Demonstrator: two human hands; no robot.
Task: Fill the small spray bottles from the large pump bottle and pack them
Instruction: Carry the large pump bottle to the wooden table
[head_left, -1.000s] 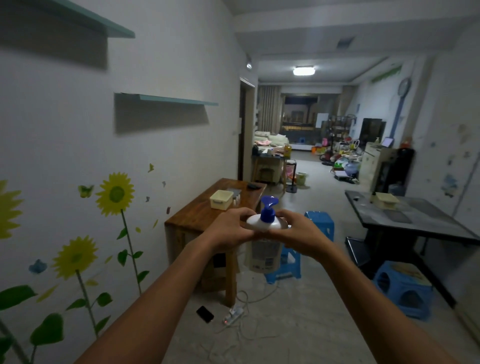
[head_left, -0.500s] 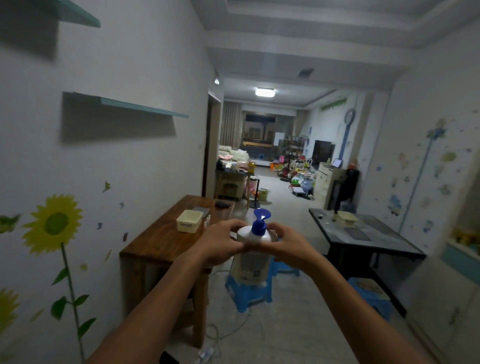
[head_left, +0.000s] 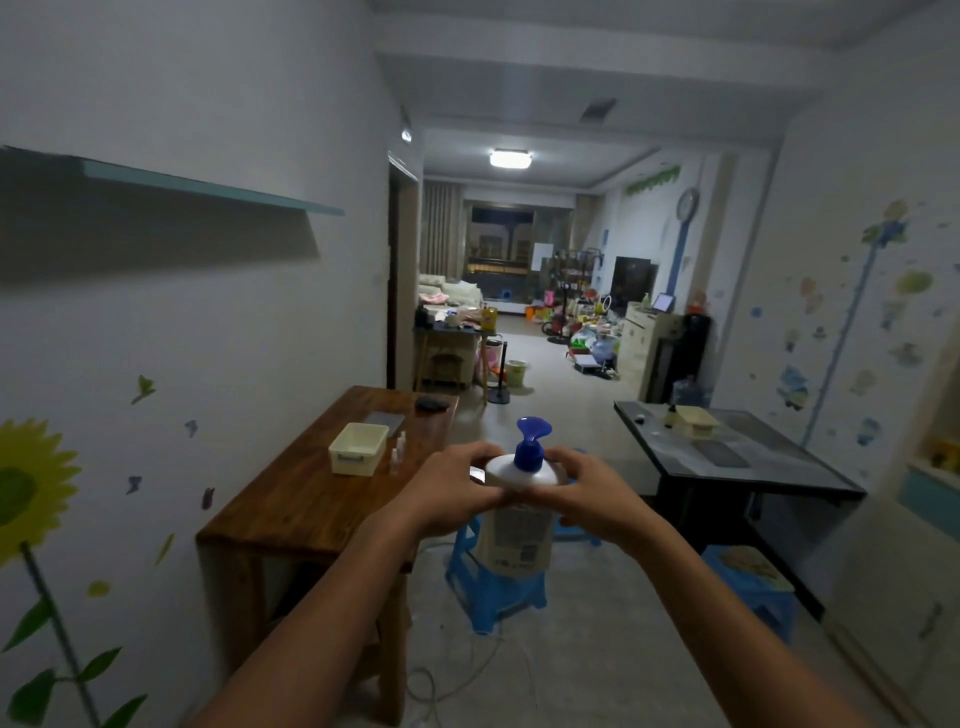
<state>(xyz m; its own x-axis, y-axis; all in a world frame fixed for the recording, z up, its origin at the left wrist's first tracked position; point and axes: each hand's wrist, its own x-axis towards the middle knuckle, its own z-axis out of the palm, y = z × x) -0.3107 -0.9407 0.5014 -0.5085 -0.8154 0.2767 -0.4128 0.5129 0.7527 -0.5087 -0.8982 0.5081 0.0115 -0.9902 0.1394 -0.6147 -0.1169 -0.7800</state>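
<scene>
both hands hold the large pump bottle (head_left: 519, 512) upright in mid-air over the floor: the left hand (head_left: 451, 491) and right hand (head_left: 589, 493) curl round its white shoulder, blue pump head up. it hangs off the near right corner of the wooden table (head_left: 311, 499), above a blue stool (head_left: 493, 587). small spray bottles (head_left: 397, 457) stand beside a cream box (head_left: 358, 449) on the table. open floor runs between it and the dark table (head_left: 727, 457).
</scene>
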